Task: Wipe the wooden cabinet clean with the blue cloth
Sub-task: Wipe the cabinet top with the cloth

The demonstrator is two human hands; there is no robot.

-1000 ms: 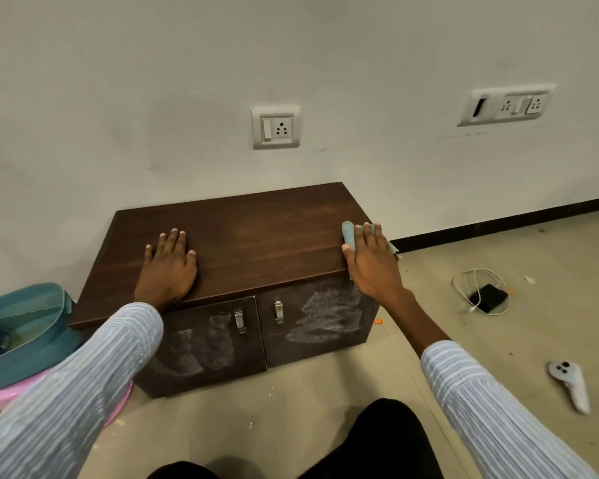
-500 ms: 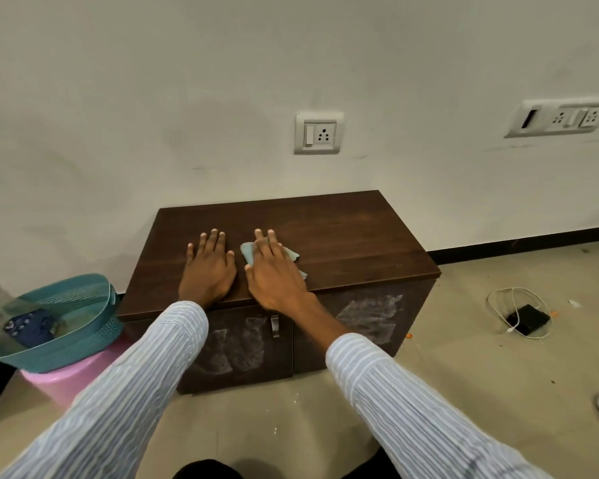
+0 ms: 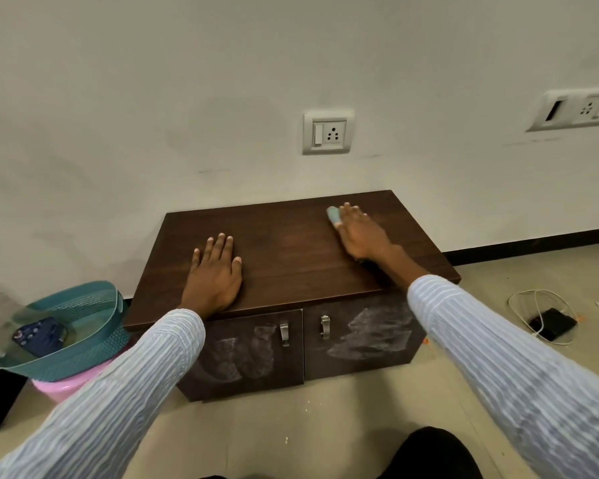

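Cabinet (image 3: 291, 257) of dark wood stands on the floor against the wall, and the blue cloth (image 3: 333, 214) lies on its top toward the far right, under the flat, pressing fingers of the right hand (image 3: 362, 233), while the left hand (image 3: 215, 274) rests spread near the front edge. I judge the top well underway, but both doors (image 3: 360, 335) carry whitish smears and look unwiped. Bare top lies between the hands; the right and far edges are near the cloth.
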